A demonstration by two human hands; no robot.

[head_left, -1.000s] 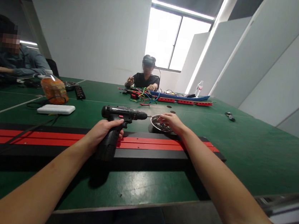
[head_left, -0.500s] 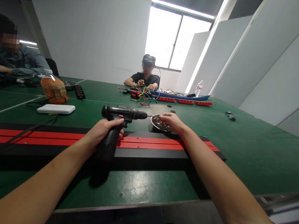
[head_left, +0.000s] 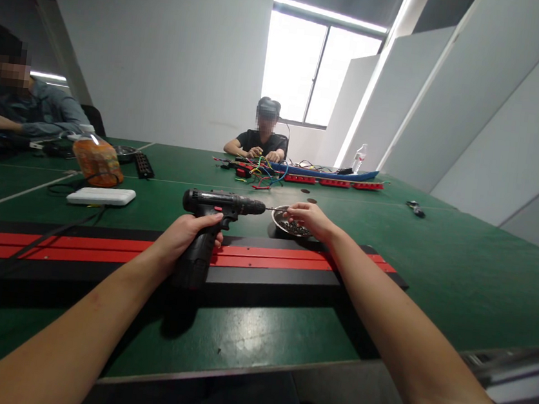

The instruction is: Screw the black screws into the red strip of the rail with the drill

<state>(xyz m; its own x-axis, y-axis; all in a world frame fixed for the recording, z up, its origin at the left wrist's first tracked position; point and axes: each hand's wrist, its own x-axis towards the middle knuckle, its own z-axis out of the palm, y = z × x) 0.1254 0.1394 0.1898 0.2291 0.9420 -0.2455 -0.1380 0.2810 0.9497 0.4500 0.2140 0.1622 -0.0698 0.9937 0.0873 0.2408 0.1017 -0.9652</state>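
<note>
My left hand point(head_left: 191, 235) is wrapped round the grip of a black power drill point(head_left: 223, 204), whose bit points right. At the bit's tip, my right hand point(head_left: 304, 216) has its fingertips pinched together; whatever sits between them is too small to make out. Just below and behind those fingers is a round metal bowl point(head_left: 290, 229) of small dark pieces. Beneath the drill, a long black bar with a red grooved strip point(head_left: 263, 258) lies across the table, with small holes along the strip.
The green table point(head_left: 461, 269) also bears an orange-filled bottle point(head_left: 96, 159), a white box point(head_left: 101, 196), a power strip point(head_left: 144, 166), and a black cable crossing the bar. Coloured wires and red parts point(head_left: 334, 183) lie before a seated person opposite. Another person sits at the left.
Both my hands and the drill have stayed practically still. The person at the left has shifted slightly, and a hand there is raised a little with an object.
</note>
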